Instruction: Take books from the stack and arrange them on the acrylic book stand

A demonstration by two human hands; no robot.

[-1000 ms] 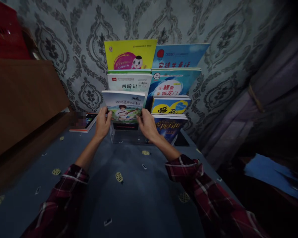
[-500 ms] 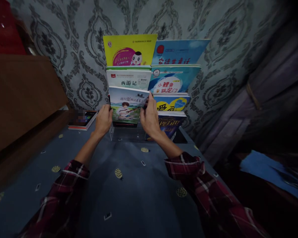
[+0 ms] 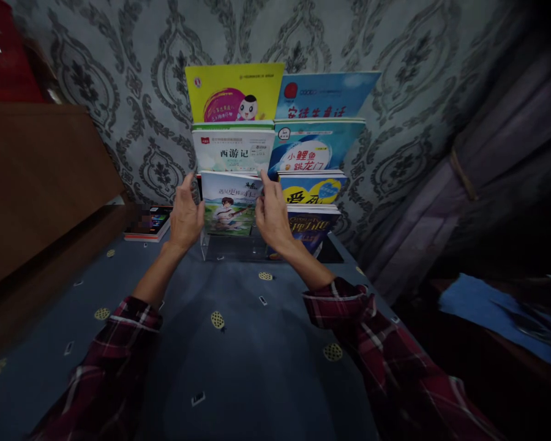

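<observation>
A thin book (image 3: 232,205) with a cartoon guitar player on its cover stands in the front left slot of a clear acrylic rack (image 3: 234,248). My left hand (image 3: 186,214) is beside the book's left edge, fingers raised and apart from the thumb. At the right edge, my right hand (image 3: 274,214) has its thumb over the cover and its index finger pointing up past the top corner; its other fingers are partly hidden. Directly behind stands a white book (image 3: 234,150), with a yellow book (image 3: 234,92) at the back.
The rack's right column holds a blue book (image 3: 333,98), a light-blue book (image 3: 321,144), a yellow-and-blue book (image 3: 312,188) and a dark-blue book (image 3: 314,223). A small stack of books (image 3: 147,223) lies left. A brown cabinet (image 3: 41,184) borders the left; a curtain (image 3: 422,214) hangs right.
The guitar-player book has gone down deeper into its slot, showing more of the white book behind. My left hand's fingers have loosened and risen along the edge. The view has shifted slightly.
</observation>
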